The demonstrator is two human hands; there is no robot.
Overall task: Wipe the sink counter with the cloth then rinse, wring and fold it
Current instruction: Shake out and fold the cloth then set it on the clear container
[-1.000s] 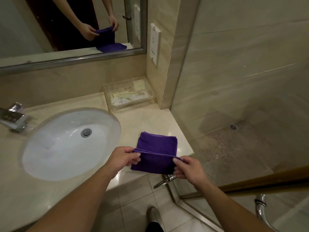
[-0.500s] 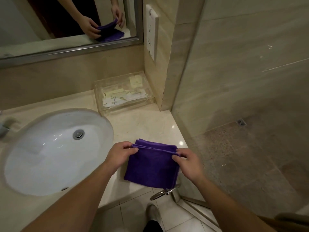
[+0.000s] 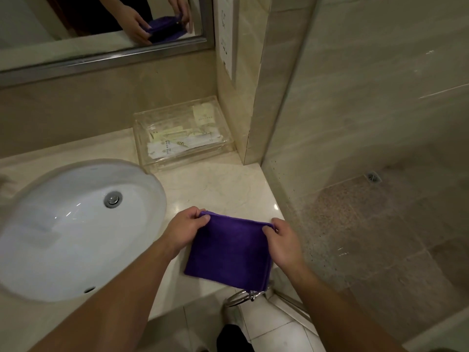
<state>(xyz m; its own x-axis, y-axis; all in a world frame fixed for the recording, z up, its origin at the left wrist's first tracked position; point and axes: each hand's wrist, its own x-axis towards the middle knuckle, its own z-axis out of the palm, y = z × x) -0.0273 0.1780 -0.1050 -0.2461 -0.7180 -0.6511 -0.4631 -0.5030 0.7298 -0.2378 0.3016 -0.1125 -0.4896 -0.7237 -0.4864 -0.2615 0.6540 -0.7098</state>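
Note:
A folded purple cloth (image 3: 228, 250) lies flat on the cream marble sink counter (image 3: 223, 189), right of the white oval basin (image 3: 63, 224). Its near right corner hangs a little over the counter's front edge. My left hand (image 3: 184, 229) pinches the cloth's far left corner between thumb and fingers. My right hand (image 3: 283, 240) pinches the far right corner the same way. The mirror (image 3: 101, 19) above reflects both hands and the cloth.
A clear plastic tray (image 3: 182, 133) with paper sachets stands against the back wall. A glass shower partition (image 3: 355, 174) borders the counter on the right. A metal towel ring (image 3: 243, 295) hangs below the counter's front edge. A wall socket panel (image 3: 227, 34) sits beside the mirror.
The near half of the cloth was lifted and folded forward over the far half, and the cloth now lies flat as a smaller square. Both hands moved away from me with its edge.

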